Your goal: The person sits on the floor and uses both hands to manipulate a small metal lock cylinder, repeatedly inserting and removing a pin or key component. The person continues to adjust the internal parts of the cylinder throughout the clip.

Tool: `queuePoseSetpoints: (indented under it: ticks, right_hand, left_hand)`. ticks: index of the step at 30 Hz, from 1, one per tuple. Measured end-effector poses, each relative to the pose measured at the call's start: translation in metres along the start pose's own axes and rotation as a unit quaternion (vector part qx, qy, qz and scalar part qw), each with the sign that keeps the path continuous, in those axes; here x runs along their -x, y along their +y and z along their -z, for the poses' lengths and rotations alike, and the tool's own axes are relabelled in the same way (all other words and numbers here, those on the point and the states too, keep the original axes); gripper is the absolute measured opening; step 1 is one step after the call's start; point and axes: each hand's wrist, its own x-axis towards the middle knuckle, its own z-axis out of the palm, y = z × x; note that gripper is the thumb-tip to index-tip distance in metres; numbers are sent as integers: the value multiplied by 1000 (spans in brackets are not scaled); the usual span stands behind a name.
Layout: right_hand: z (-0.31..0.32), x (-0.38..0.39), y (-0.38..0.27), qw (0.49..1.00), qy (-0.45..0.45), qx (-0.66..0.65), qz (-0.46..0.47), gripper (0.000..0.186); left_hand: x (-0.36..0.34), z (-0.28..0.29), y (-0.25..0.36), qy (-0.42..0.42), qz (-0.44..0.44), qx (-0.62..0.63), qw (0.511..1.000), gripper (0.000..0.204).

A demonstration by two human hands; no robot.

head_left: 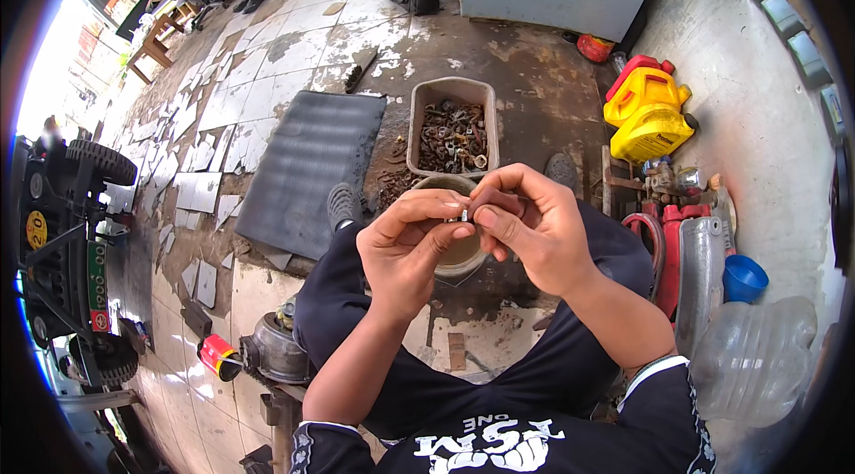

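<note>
- Above the person's lap, in the middle of the head view, the left hand (pixel 405 251) and the right hand (pixel 534 229) meet fingertip to fingertip
- Between them sits a small pale metal part (pixel 465 216), pinched by the left thumb and forefinger on one side and the right thumb and fingers on the other
- The part is mostly covered by fingers; the visible bit seems to stand roughly upright, but its long axis cannot be told for sure
- Both hands are curled in tight around the part, fingers pressed together, not spread
- Directly below the hands a round bowl (pixel 460 253) rests on the floor between the knees
- Just beyond it stands a beige rectangular tub (pixel 451 93) full of rusty nuts and bolts, its long side running away from the person
- A dark ribbed mat (pixel 312 167) lies left of the tub
- Yellow jerrycans (pixel 648 113) stand well to the right by the wall
</note>
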Motion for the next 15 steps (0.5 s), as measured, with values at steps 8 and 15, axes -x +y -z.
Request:
queuePoseSetpoints:
  ticks: [8, 15]
  right_hand:
    - [-2, -2, 6, 999, -17, -34, -11, 18]
    - [-7, -1, 8, 999, 0, -48, 7, 17]
  left_hand:
    - [2, -4, 3, 28, -81, -117, 989, 17]
    - [0, 1, 0, 10, -126, -157, 980, 21]
